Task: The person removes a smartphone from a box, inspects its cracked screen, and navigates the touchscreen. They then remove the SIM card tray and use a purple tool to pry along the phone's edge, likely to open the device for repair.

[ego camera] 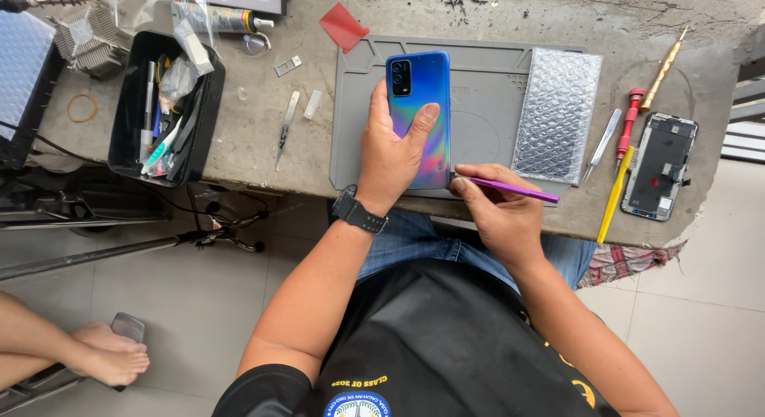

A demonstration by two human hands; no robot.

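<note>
Phone [419, 106], blue back up, lies on the grey mat [486, 82] on the bench [263, 138]. From left I see my left hand [390, 150], fingers wrapped over the phone, pinning it. Right hand [498, 210] fingers pinch a purple tool [514, 190], tip at the phone's lower right edge.

Glossy iridescent phone back [420, 106], matt grey rubbery mat [486, 82], rough concrete bench [255, 138].

The left hand [392, 158] is covering the phone's [420, 90] lower left, and the purple tool's [510, 188] tip is hiding at the phone's edge.
</note>
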